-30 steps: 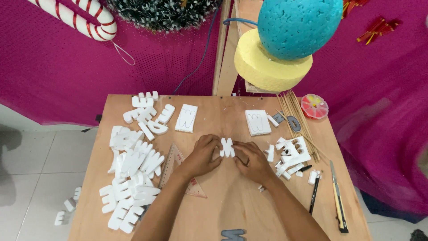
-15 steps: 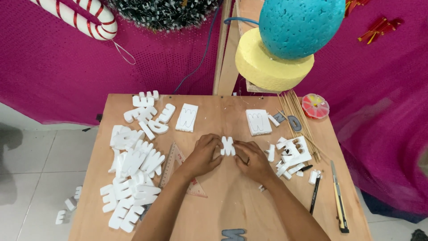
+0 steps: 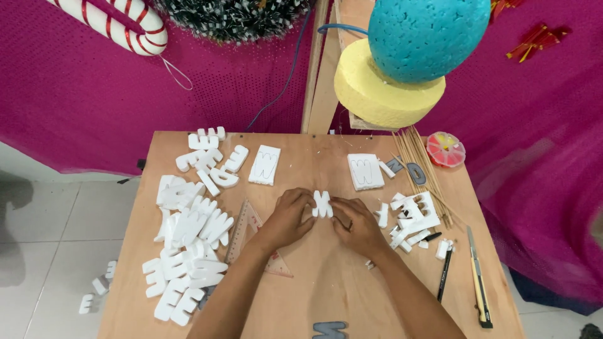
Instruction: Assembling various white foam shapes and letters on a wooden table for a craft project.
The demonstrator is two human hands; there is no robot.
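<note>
Near the middle of the table (image 3: pixel 314 301), a white foam letter (image 3: pixel 322 204) is being pinched between the left hand (image 3: pixel 290 216) and right hand (image 3: pixel 355 225), and is best being gripped lightly to avoid crumbling.

Left hand (image 3: pixel 287 218) and right hand (image 3: pixel 355 225) side by side, fingers curled, forearms angled inward

A foam letter (image 3: pixel 322 204) lies mid-counter (image 3: pixel 326 289) between both hands. A pile of foam letters (image 3: pixel 188 232) lies to its left, with a set square (image 3: pixel 248 229) between. Foam scraps (image 3: pixel 411 220), a pen (image 3: pixel 445 275) and a cutter (image 3: pixel 477 279) lie right.
</note>
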